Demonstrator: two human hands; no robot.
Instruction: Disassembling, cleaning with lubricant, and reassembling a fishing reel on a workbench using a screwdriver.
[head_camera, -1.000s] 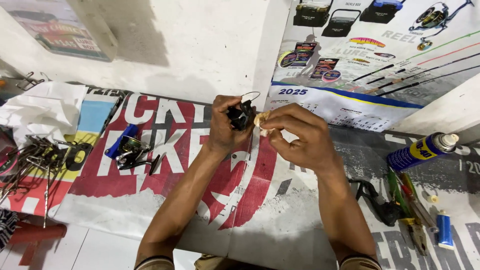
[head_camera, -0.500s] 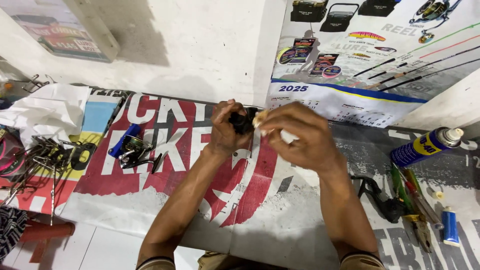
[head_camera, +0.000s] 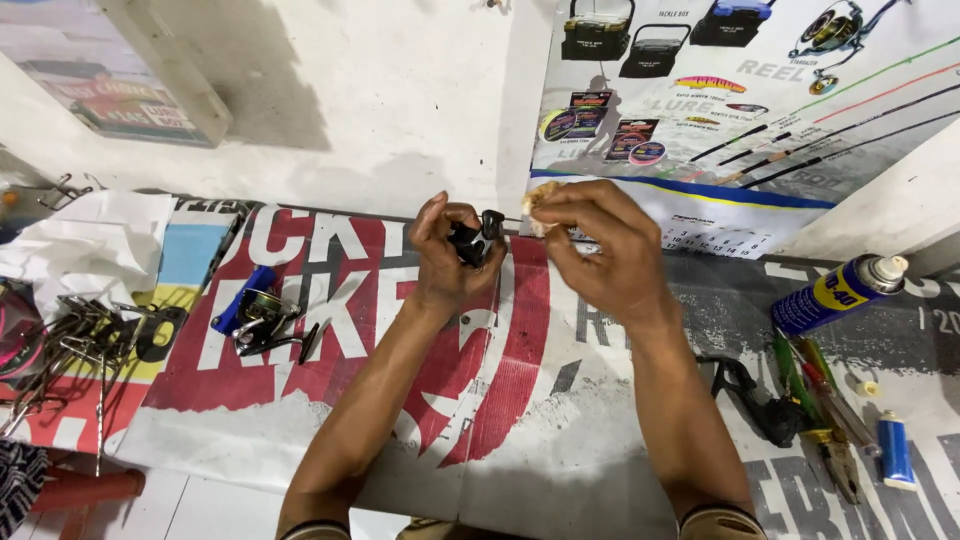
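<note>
Since the earlier frames both hands had lifted a little toward the wall, and the right hand (head_camera: 600, 250) had drawn slightly away from the left hand (head_camera: 450, 255), leaving a small gap between them. The left grip was clamped on a small black reel part (head_camera: 475, 240), a dark, glossy, knobby piece with a short stub at its upper right, held above the counter (head_camera: 560, 440) in front of the wall. The right grip was pinched together on a small pale tan wad (head_camera: 540, 197), just beside the black piece; whether the two touched could not be told. Below the hands lay a red and white printed banner (head_camera: 330, 300) covering the counter. To the left sat a fishing reel with a blue handle (head_camera: 258, 318) and a heap of metal tools (head_camera: 90, 335). To the right lay a blue spray can (head_camera: 835, 295), pliers (head_camera: 835, 450), and a small blue tube (head_camera: 895, 450).
</note>
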